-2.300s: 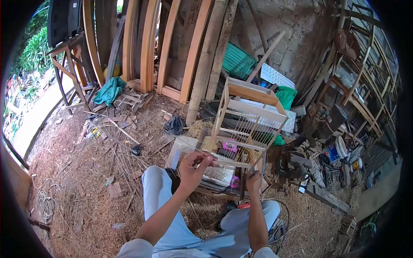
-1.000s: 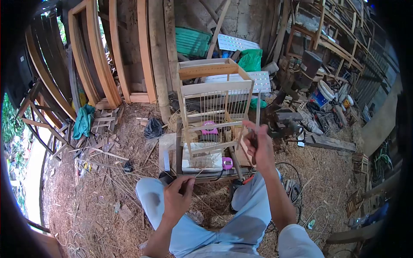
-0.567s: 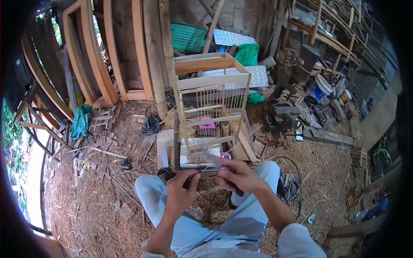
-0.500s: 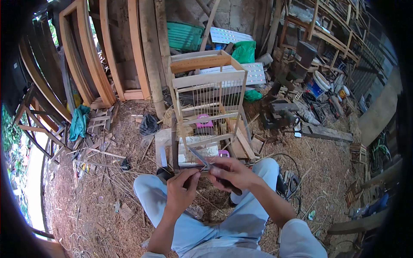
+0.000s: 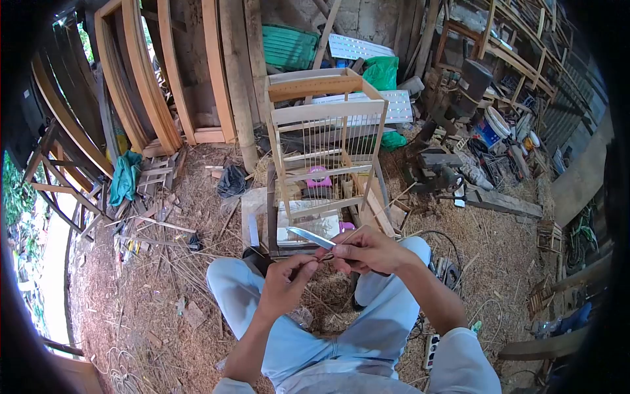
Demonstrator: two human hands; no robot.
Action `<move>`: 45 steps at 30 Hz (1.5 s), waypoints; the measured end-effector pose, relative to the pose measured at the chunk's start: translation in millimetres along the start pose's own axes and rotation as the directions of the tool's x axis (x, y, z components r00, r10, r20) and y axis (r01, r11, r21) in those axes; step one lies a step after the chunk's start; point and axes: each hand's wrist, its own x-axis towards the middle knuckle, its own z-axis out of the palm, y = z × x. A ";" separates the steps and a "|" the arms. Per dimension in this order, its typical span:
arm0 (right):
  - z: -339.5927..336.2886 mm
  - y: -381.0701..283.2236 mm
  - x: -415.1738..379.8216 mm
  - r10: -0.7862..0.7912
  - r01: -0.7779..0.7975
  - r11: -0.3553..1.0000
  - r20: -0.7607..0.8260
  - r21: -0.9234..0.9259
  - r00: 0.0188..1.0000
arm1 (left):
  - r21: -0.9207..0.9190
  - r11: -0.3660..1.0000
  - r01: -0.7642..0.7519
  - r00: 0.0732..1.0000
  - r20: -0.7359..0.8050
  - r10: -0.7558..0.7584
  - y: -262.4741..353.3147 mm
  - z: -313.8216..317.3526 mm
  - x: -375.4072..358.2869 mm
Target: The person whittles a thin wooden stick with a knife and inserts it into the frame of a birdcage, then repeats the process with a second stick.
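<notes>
My right hand [image 5: 371,253] is closed around a knife, its handle inside the fist. The bright knife blade [image 5: 310,236] points left and slightly away from me. Close by, my left hand [image 5: 285,282] pinches the end of a thin strip [image 5: 321,258] between thumb and fingertips. The strip runs towards the right hand, just below the blade, and is mostly covered by fingers. Beyond both hands stands a wooden frame [image 5: 328,115] with thin upright bars, like an unfinished cage. It rests on a low wooden support between my knees.
A pink object [image 5: 318,176] shows behind the bars. Wood shavings and thin sticks cover the ground. Wooden frames [image 5: 213,72] lean at the back left. A power strip [image 5: 431,351] lies by my right leg, and a heavy plank [image 5: 502,203] lies farther right.
The knife blade has swung lower and flatter, from pointing steeply away to pointing more left. My right hand has turned and risen slightly. The whole view has shifted a little.
</notes>
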 end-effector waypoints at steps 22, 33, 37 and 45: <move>-38.7 -12.4 -32.9 0.002 0.007 0.999 -0.296 0.031 0.955 | -0.137 0.982 0.129 0.982 0.157 -0.107 -15.0 -21.6 -11.6; -26.0 -9.9 -22.5 0.003 0.000 1.000 -0.130 0.023 0.992 | -0.120 0.978 0.170 0.961 0.238 -0.138 -1.2 -18.7 2.5; -34.4 -13.4 -29.3 -0.008 -0.003 0.999 -0.213 -0.052 0.977 | -0.146 0.978 0.147 0.967 0.230 -0.111 -11.8 -21.7 -1.1; -45.1 -9.1 -36.0 -0.033 0.037 0.999 -0.289 0.009 0.957 | -0.198 0.962 0.190 0.959 0.248 -0.138 -17.4 -35.9 -6.4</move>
